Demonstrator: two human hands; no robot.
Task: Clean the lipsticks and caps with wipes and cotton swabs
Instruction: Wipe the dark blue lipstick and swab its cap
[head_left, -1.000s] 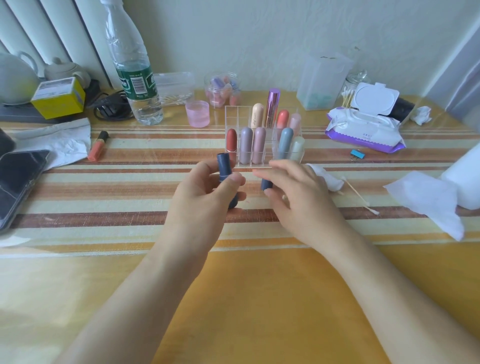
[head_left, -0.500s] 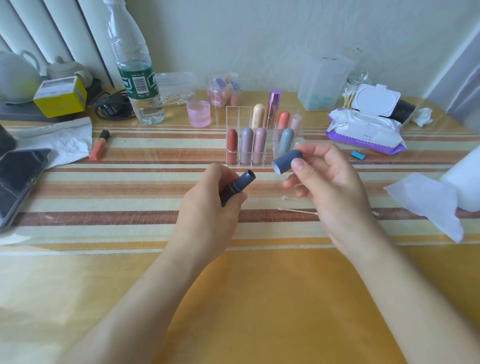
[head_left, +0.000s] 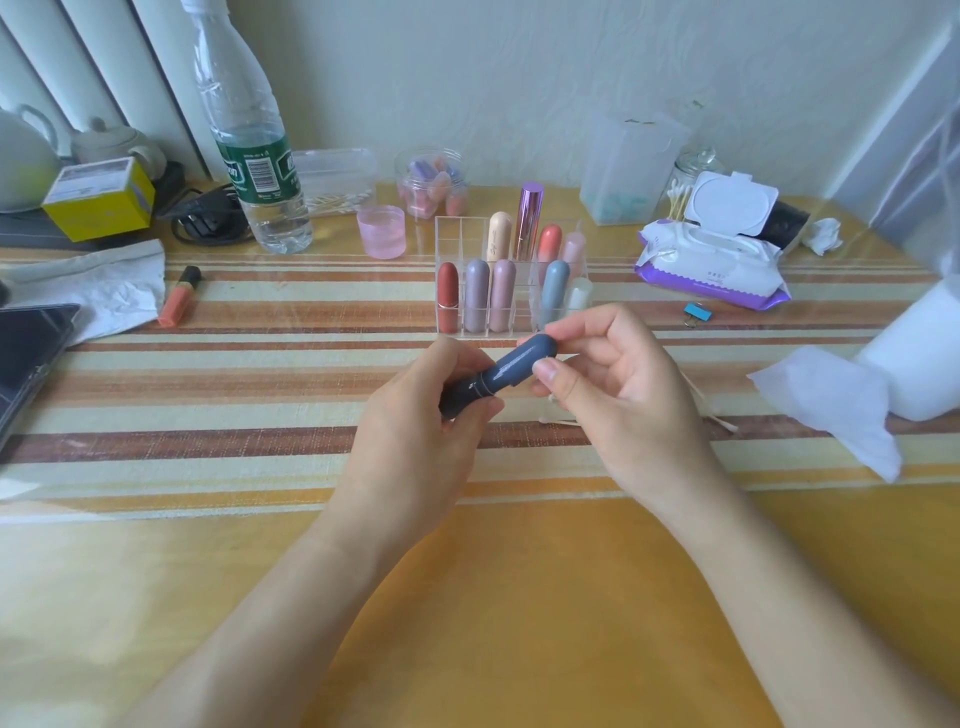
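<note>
A person's left hand (head_left: 415, 431) grips the lower barrel of a dark blue lipstick (head_left: 470, 396), fingers curled round it. The right hand (head_left: 613, 395) pinches the matching cap (head_left: 522, 361) between thumb and fingertips, just above the striped table (head_left: 260, 384). The cap sits over the barrel's end and the tube slants up toward the right hand; whether it is pushed fully home cannot be told. Cotton swabs (head_left: 719, 421) lie on the cloth just beneath and to the right of the right hand, with a loose wipe (head_left: 831, 400) farther right. Beyond both hands stands a clear rack (head_left: 447, 231) of capped lipsticks, and an open pack of wipes (head_left: 711, 265) sits beyond the right hand. The step looks to be fitting the cap, though pulling it off cannot be ruled out. If capping, the next move calls for a straight push along the barrel, then a free slot in the rack.
</note>
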